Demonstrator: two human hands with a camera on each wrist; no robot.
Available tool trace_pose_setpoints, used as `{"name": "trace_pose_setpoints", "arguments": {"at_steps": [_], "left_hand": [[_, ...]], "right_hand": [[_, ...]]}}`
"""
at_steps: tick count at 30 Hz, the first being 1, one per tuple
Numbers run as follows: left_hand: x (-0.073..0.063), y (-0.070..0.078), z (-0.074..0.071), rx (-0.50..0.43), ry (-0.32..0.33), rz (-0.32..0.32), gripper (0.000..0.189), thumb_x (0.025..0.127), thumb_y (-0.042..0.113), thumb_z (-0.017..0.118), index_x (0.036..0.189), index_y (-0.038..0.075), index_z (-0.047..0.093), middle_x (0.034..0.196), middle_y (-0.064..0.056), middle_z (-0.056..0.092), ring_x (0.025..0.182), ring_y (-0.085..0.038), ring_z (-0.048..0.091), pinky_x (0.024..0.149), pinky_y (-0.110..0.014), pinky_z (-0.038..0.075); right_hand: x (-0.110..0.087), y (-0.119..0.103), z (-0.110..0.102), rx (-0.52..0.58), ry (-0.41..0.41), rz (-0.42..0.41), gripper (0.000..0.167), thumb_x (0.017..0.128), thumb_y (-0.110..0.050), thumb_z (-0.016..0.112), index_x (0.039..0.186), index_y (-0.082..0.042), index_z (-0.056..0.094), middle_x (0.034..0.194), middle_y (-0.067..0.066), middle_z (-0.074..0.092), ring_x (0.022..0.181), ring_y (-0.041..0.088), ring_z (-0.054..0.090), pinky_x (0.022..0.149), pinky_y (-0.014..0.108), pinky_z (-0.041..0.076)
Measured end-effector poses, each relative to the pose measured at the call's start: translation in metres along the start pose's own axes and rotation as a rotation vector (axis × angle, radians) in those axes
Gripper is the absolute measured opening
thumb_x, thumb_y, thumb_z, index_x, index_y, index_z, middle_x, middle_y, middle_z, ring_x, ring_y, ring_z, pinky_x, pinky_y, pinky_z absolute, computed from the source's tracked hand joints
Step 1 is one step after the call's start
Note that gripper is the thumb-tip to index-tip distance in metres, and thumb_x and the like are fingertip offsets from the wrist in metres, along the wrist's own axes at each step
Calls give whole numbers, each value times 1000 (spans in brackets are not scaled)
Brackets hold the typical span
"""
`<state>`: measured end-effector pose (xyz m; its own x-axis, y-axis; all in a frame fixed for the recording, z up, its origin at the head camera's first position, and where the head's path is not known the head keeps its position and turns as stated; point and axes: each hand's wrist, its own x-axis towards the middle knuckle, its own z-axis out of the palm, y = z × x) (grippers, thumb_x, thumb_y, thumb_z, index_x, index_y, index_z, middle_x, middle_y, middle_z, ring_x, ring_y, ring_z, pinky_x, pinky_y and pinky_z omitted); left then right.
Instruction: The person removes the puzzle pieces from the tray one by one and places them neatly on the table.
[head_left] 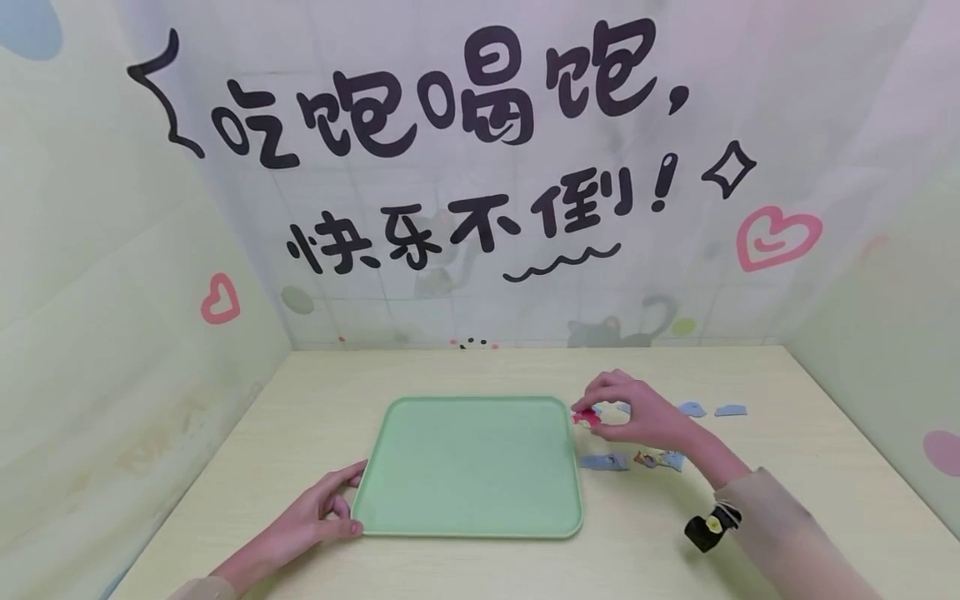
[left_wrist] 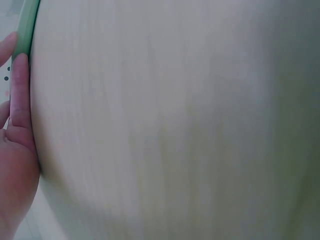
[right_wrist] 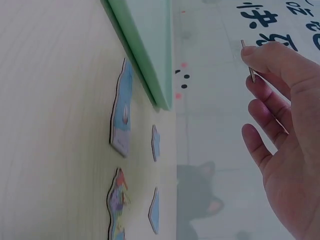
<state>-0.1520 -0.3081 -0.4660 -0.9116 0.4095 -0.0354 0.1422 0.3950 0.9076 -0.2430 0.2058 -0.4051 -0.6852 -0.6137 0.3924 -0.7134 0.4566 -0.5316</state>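
A pale green rectangular tray (head_left: pixel 468 467) lies flat on the table. My left hand (head_left: pixel 315 508) rests against its left side, thumb by the near left corner; in the left wrist view, a straight finger (left_wrist: pixel 20 90) touches the rim. Beyond the tray's right edge, my right hand (head_left: pixel 637 408) pinches a small red and white puzzle piece (head_left: pixel 585 417) between thumb and fingertips. The right wrist view shows this thin piece (right_wrist: pixel 248 62) edge-on, its face hidden. Under the right hand lie a blue puzzle piece (head_left: pixel 603 462) and a multicoloured puzzle piece (head_left: pixel 660 459).
Farther back on the right are more blue puzzle pieces, including one near the wrist (head_left: pixel 692 409) and another beyond it (head_left: pixel 731 410). A black strap-like object (head_left: pixel 703 533) hangs by the right sleeve. A printed curtain (head_left: pixel 465 317) stands behind the wooden table (head_left: pixel 315 400).
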Motion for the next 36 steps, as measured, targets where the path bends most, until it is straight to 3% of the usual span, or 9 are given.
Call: {"name": "trace_pose_setpoints", "arguments": {"at_steps": [10, 19, 36], "left_hand": [[1, -1, 0, 6, 1, -38, 88, 85, 13, 74, 154, -5, 21, 139, -26, 35, 80, -3, 59, 72, -22, 46], [1, -3, 0, -2, -6, -34, 88, 85, 13, 74, 154, -4, 22, 140, -26, 34, 81, -3, 59, 74, -21, 46], [0, -1, 0, -24, -12, -43, 89, 85, 13, 74, 155, -3, 21, 141, -26, 33, 82, -3, 58, 74, -21, 47]], "right_hand": [[-41, 16, -35, -64, 106, 89, 35, 81, -7, 79, 113, -20, 74, 108, -6, 63, 98, -1, 50, 75, 24, 48], [-77, 27, -63, -166, 186, 120, 39, 78, -4, 80, 114, -17, 73, 108, -8, 61, 100, -5, 47, 75, 18, 45], [-135, 49, -72, -228, 281, 188, 37, 77, -2, 81, 110, -16, 74, 104, -13, 62, 97, -7, 49, 79, 9, 39]]}}
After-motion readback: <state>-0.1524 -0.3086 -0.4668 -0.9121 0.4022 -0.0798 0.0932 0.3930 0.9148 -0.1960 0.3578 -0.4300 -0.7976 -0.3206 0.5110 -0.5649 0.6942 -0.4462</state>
